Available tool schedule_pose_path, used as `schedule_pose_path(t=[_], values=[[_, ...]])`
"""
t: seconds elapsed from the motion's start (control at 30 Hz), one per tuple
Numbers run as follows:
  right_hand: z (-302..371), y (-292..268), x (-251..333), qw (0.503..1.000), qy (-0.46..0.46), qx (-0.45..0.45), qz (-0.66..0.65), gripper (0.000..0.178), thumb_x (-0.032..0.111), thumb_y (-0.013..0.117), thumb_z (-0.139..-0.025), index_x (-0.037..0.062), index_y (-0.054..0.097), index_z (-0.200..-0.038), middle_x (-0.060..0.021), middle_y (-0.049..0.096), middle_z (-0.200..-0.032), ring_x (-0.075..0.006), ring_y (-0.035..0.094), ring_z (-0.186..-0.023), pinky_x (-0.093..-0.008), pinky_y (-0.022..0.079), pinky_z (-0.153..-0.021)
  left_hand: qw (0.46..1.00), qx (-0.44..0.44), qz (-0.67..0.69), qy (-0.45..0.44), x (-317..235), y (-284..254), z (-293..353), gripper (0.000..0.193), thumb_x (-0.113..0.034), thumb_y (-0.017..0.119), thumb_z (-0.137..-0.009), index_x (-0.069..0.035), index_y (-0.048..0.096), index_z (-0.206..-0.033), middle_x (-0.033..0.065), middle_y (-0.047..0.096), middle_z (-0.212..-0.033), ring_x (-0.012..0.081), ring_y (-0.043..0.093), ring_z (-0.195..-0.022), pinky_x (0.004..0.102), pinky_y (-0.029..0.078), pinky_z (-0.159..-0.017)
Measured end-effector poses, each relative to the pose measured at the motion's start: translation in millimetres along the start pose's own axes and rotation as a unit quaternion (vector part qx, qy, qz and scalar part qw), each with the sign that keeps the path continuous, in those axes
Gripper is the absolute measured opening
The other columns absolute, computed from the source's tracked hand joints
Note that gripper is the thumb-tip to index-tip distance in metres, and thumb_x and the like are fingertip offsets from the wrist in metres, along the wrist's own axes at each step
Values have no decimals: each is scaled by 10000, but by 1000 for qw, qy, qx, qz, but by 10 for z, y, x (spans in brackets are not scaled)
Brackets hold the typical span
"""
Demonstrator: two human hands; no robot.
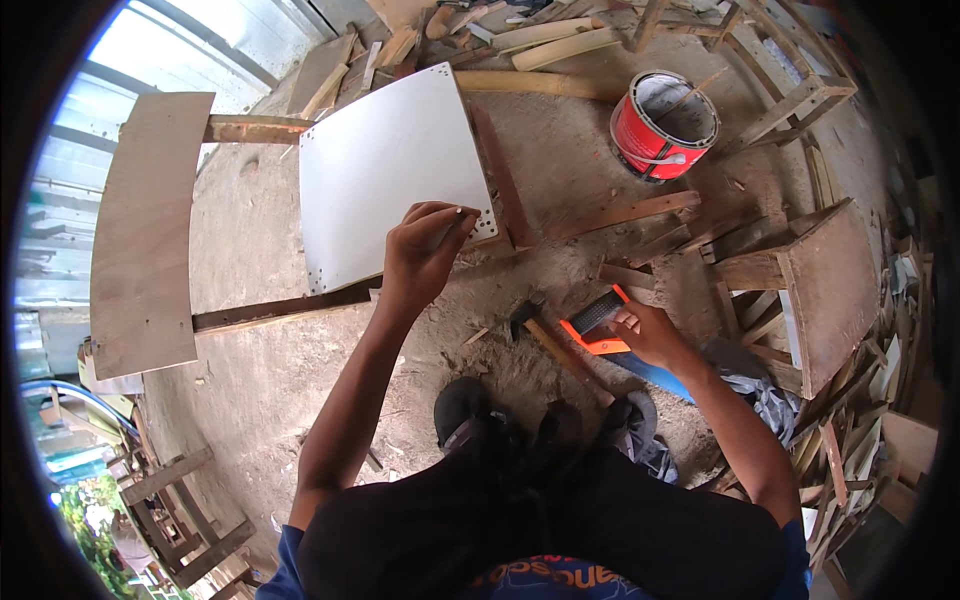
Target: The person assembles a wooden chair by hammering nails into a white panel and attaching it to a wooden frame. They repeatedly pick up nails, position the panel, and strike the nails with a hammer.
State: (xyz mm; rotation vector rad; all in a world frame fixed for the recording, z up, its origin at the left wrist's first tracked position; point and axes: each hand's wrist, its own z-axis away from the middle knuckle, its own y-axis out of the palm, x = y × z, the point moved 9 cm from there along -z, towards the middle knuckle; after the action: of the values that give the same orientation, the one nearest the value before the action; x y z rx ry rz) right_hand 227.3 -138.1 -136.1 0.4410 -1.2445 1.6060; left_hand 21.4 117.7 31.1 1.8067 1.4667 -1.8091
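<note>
My left hand [425, 250] is closed, thumb and fingers pinched together over the near right corner of a white board [390, 170]. Whatever lies between its fingertips is too small to make out. Dark dots cluster at several of the board's corners. To the right, my right hand [648, 335] curls its fingers around the orange and black handle of a handsaw [600, 318]. The saw's bluish blade runs under my wrist toward the lower right. Between my hands, a hammer [550, 345] with a dark head and wooden handle lies on the ground, its handle pointing toward my feet.
Beyond the right hand stands a red bucket [664, 125] with a stick inside. A curved plywood sheet [155, 235] is at the left. Wooden frames and a box-like wooden piece [830, 295] crowd the right. Scrap wood [565, 45] lies at the back, and my shoes [462, 410] are near the hammer.
</note>
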Motion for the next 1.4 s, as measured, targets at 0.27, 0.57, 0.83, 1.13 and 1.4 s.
schedule_pose_path(t=[0.27, 0.57, 0.83, 1.13, 1.4], values=[[120, 637, 143, 998, -35, 51, -13, 309, 265, 710, -919, 5, 634, -1066, -144, 676, -936, -260, 678, -880, -373, 544, -781, 999, -17, -49, 9, 20, 4, 8, 145, -102, 715, -901, -10, 762, -1003, 102, 749, -917, 222, 663, -960, 343, 523, -829], [415, 1257, 281, 931, -177, -37, 317, 484, 119, 666, -818, -66, 510, -1238, -242, 534, -1143, -361, 602, -991, -427, 517, -841, 997, -35, -60, 25, -20, -14, 25, 130, -101, 715, -900, -31, 770, -995, 89, 756, -929, 228, 666, -961, 339, 521, -854], [258, 1072, 247, 973, -38, 23, 227, 471, 104, 630, -826, -61, 502, -1247, -239, 586, -1076, -392, 647, -896, -452, 530, -808, 992, -61, -80, 82, -21, 1, 80, 122, -57, 714, -885, -48, 774, -991, 99, 754, -899, 235, 695, -925, 351, 534, -894], [549, 156, 866, 996, 24, 38, -72, 371, 282, 650, -953, -26, 610, -1157, -106, 650, -930, -169, 631, -857, -350, 510, -752, 980, -77, -100, 153, -65, 63, 122, 107, -61, 721, -870, -59, 766, -966, 82, 749, -898, 237, 698, -897, 402, 522, -943], [527, -493, 2210, 990, -133, -43, 4, 317, 193, 555, -1021, -11, 530, -1263, -207, 667, -850, -322, 708, -794, -381, 524, -668, 967, -98, -144, 185, -53, 68, 173, 91, -92, 732, -860, -64, 734, -947, 59, 721, -844, 244, 672, -854, 426, 501, -943]])
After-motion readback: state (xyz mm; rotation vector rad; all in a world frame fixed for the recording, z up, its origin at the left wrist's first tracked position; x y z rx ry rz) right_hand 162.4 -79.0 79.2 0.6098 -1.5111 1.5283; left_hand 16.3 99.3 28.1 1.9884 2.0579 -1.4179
